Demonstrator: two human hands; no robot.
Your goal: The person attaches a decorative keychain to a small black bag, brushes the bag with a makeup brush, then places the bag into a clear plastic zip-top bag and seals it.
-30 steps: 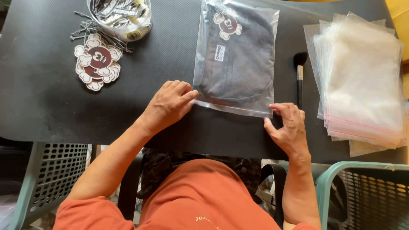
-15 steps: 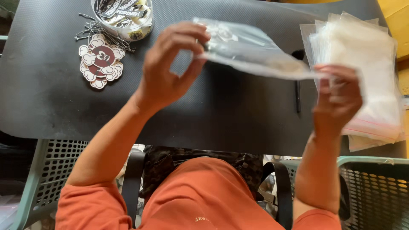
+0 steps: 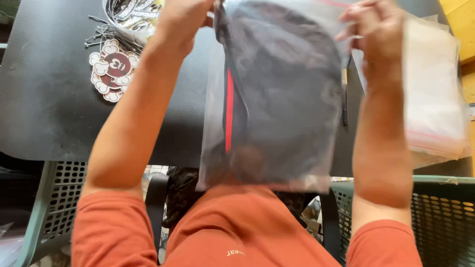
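While hands grip top, bagged garment hangs.

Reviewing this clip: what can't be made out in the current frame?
- Head view: the dark item inside the clear bag is blurred by the plastic; its kind is unclear.
- Fingertips of the left hand and right hand are cut off by the top edge, so the grip on the bag's top is unseen.
- The bag and right arm hide part of the bag stack.
- The container is cropped at the top.
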